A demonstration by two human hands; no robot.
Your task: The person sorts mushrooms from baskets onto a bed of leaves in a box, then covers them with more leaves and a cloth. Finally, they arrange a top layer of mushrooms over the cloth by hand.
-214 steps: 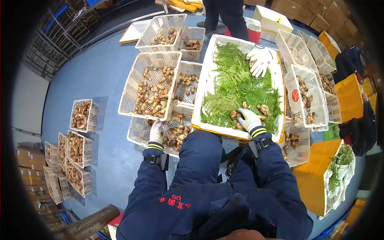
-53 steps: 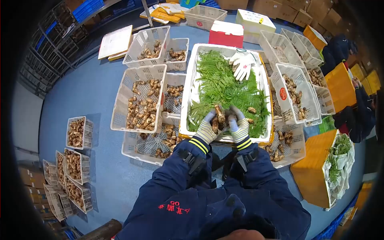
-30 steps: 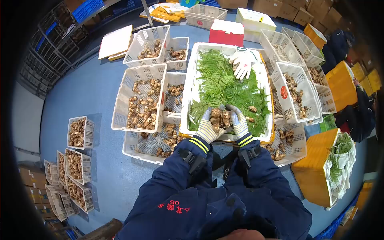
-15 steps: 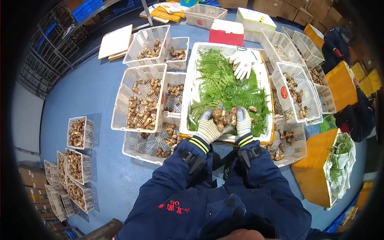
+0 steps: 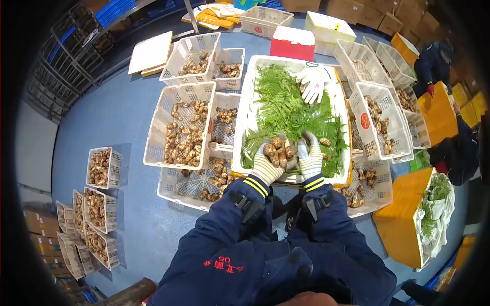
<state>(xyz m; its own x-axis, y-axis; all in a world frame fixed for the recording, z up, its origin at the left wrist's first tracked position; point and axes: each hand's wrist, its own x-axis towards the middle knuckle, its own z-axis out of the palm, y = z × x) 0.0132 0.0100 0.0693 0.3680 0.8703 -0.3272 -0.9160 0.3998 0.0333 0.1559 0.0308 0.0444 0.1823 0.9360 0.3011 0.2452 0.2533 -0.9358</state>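
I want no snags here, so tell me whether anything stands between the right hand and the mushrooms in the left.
Nothing visible does: the right hand is close beside the mushrooms in the left hand, with the ferns beyond.

"What are we wearing?"

"A navy jacket [image 5: 201, 250] with red lettering [image 5: 224, 264] and 05, and yellow-striped cuffs [image 5: 256, 186]."

"And on our left hand [image 5: 269, 166] and right hand [image 5: 310, 157]?"

"Pale striped gloves [image 5: 266, 170], greyish toward the tips, with black straps [image 5: 247, 208] round our sleeves [image 5: 217, 222]"
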